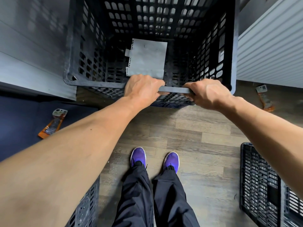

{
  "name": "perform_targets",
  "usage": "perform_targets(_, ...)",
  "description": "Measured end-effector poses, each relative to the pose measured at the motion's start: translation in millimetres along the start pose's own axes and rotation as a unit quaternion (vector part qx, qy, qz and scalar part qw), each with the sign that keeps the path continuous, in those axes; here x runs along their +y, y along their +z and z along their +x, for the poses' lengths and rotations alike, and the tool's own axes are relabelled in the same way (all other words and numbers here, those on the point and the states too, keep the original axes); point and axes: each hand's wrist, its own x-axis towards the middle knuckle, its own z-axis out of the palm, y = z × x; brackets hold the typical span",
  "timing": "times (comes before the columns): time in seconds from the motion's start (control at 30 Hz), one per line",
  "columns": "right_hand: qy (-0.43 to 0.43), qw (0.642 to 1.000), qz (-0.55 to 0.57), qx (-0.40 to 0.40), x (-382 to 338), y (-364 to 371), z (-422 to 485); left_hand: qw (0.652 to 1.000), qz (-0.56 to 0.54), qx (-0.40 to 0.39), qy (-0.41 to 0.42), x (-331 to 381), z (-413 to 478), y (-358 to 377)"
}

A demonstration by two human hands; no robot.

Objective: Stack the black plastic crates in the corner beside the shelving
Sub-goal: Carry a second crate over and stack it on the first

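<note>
Fingers (pixel 159 82) of both hands curling closed over near rim of black crate (pixel 101 46) sitting atop another in corner, left hand (pixel 142 90) and right hand (pixel 208 94) close together; looking stiff, light, bulky, rim being best hold.

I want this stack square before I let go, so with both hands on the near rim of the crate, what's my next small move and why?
Probably ease the crate straight down until it seats on the crate below. Both the left hand and right hand grip its near rim, and the lower crate's lattice shows just under that rim, so it looks aligned but perhaps not settled.
</note>
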Motion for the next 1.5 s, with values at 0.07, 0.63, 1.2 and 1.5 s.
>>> perform_targets(0.07, 0.0, 1.0, 0.005, -0.002, -0.2, 1.8, 0.0, 1.0, -0.004, 0.002, 0.0, -0.9, -1.9, 1.0)
perform_targets(0.63, -0.005, 0.997, 0.004, 0.081, 3.6, 13.7, 2.0, 0.998, -0.024, -0.042, -0.03, -1.1, 5.4, -5.8)
perform_targets(1.2, -0.004, 0.996, 0.004, 0.089, -82.8, 12.0, 25.0, 0.993, -0.038, 0.007, -0.113, -126.2, -91.4, 4.9)
perform_targets(1.5, -0.032, 0.994, -0.003, 0.101, -137.3, 9.9, 70.0, 0.992, -0.083, 0.007, -0.093, -160.6, -88.8, 12.5)
